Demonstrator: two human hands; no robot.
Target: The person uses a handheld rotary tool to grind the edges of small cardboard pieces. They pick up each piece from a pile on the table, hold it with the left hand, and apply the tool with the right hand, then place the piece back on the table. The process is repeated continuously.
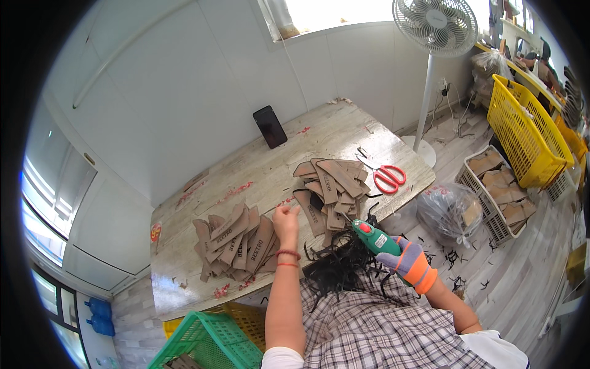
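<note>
My bare left hand [286, 222], with red bands at the wrist, is closed between two piles of flat brown curved pieces. Its curled fingers hide whatever may be in them. Wearing an orange and grey glove, my right hand [410, 265] is wrapped round a green handheld electric tool [372, 238] with a red button. The tool's thin tip points at the lower edge of the right pile of brown pieces [332, 184]. To the left of my left hand lies the other pile [230, 243], spread like a fan. Tangled black strips [335, 264] lie at the table edge and over my lap.
Red-handled scissors [388, 178] and a black phone [270, 126] are on the table [178, 295]. A green basket [206, 341] stands at lower left. On the right are a standing fan [424, 104], a plastic bag [448, 212], a white crate [491, 227] and a yellow basket [522, 135].
</note>
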